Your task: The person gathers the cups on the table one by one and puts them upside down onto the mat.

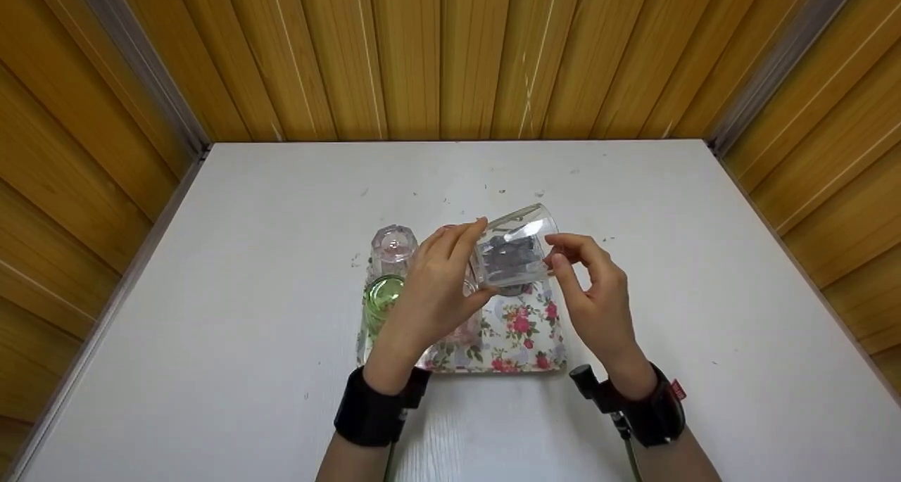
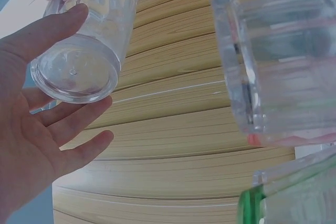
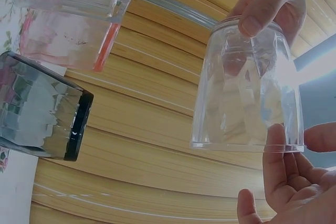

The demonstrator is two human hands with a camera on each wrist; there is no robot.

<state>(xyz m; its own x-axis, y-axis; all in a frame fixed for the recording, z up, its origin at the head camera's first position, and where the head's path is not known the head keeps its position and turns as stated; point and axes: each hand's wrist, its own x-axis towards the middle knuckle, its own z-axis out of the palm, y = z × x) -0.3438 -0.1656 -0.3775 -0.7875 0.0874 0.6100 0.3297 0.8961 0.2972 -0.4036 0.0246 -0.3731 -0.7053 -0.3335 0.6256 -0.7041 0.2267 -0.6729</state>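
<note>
Both hands hold a clear plastic cup [image 1: 514,246], tilted on its side above the tray. My left hand [image 1: 433,292] grips it round the narrow base end, thumb on one side and fingers on the other. At the wide rim, my right hand [image 1: 598,292] pinches the edge between thumb and forefinger. In the right wrist view the cup [image 3: 247,93] shows faceted walls. Behind the held cup stands a smoky grey cup [image 3: 42,108], mostly covered in the head view. A floral tray [image 1: 521,355] lies beneath the hands.
On the tray's left side stand another clear cup [image 1: 393,246] and a green cup [image 1: 383,295]. A pink cup [image 3: 65,40] is partly hidden behind my left hand in the head view. Wood-patterned panels [image 1: 450,60] enclose the white table [image 1: 246,313] at the back and sides.
</note>
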